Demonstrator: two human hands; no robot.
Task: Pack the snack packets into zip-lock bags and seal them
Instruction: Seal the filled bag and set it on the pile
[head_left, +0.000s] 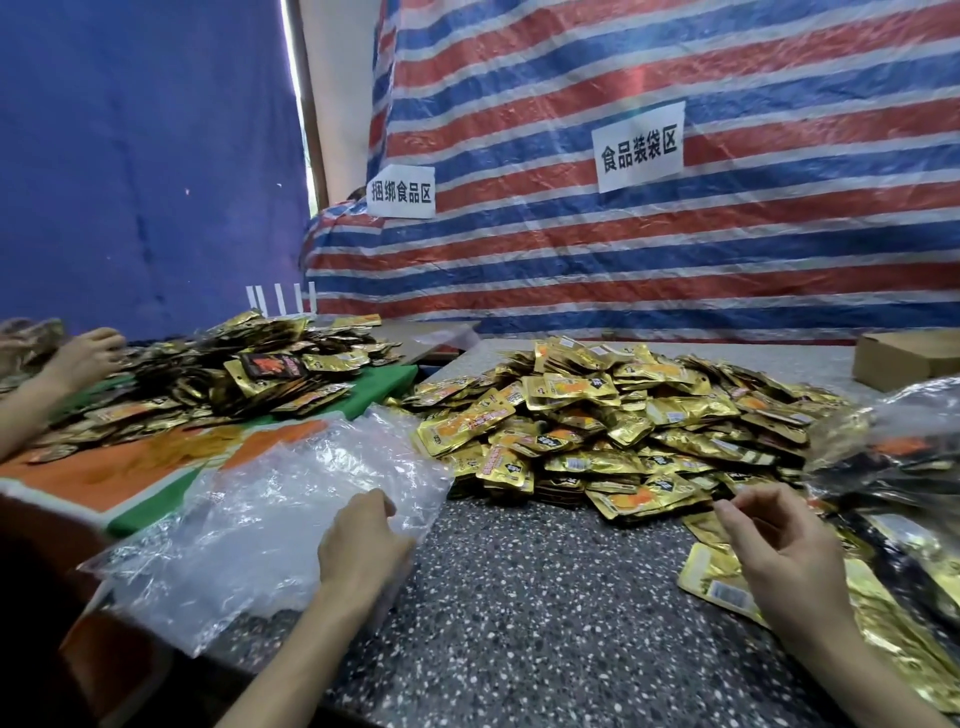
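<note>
Speckled stone tabletop, nearest the wearer. Left hand: fingers curled over the right edge of a crumpled sheaf of clear zip-lock bags, gripping it. The sheaf lies flat across the join between the tabletop and an orange-and-green cloth. Right hand: well apart from the left and raised above a few loose gold packets at the table's right side. Its fingers are loosely curled, thumb and forefinger parted, with nothing seen between them. Main heap of gold snack packets: piled on the tabletop beyond both hands, its near edge just past the right fingertips and just right of the bag sheaf. Filled clear bag: far right beside the heap, blurred, with dark and gold contents. Second heap of packets: on the cloth to the left, darker in tone, with another person's hand resting at its left edge. Cardboard box: back right corner of the table. Backdrop: red, white and blue striped tarpaulin bearing two white paper signs, one larger and one smaller; blue sheet at left.
</note>
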